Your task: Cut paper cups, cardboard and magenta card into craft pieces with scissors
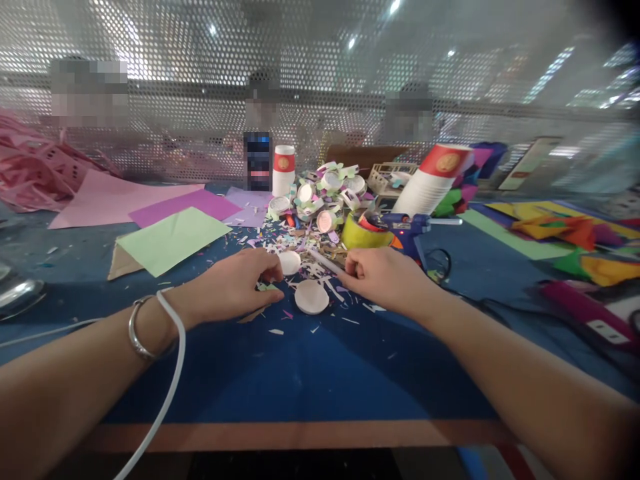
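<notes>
A blue table top (300, 373) with a reddish-brown front edge carries everything. At left lie flat sheets — a pale green sheet (173, 240), a purple sheet (185, 205) and a pink sheet (110, 200). Mid-table, paper scraps (300, 237) spread around two white discs (311, 297), a yellow tape roll (360, 235) and a blue glue gun (405, 230). Behind, a paper cup (284, 170) stands upright — a stack of cups (433, 180) leans at right, near loose coloured paper (565, 230).
</notes>
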A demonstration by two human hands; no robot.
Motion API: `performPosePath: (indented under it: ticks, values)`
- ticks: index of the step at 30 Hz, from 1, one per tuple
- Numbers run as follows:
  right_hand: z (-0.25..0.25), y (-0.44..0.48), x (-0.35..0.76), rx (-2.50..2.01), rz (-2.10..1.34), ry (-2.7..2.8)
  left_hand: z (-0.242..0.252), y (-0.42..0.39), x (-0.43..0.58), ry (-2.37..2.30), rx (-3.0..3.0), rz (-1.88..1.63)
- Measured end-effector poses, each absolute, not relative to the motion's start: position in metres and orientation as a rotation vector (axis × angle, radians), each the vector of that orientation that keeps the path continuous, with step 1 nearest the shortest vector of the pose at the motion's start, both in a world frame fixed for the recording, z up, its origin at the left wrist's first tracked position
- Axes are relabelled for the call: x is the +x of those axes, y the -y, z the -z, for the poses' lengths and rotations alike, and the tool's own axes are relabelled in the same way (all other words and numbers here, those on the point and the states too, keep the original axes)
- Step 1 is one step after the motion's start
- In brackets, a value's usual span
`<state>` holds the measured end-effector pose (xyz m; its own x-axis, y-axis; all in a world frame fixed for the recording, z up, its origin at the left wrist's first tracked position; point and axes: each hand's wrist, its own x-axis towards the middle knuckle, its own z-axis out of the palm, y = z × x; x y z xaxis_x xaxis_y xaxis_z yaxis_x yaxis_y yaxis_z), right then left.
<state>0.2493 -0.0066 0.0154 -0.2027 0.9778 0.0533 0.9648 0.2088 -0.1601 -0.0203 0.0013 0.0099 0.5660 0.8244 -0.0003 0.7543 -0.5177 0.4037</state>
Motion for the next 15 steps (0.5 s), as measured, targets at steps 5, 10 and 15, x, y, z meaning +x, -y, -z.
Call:
performPosePath:
  ticks: [5,10,15]
  values:
    - [-0.0164,0.0076,0.2511,-1.849,-0.135,2.291,-0.0112,0.0034,-0.019,-1.266,2.469,-0.249]
    - [-0.0138,0.0047,0.2508,-1.904,-0.13,2.348,-0.012,0.0057,-0.0187,-1.255,2.486,-0.22]
    - [-0.0133,0.0049,0.2485,-1.896,-0.129,2.368,-0.0143,0.0059,-0.0192,-1.269,2.439,-0.249]
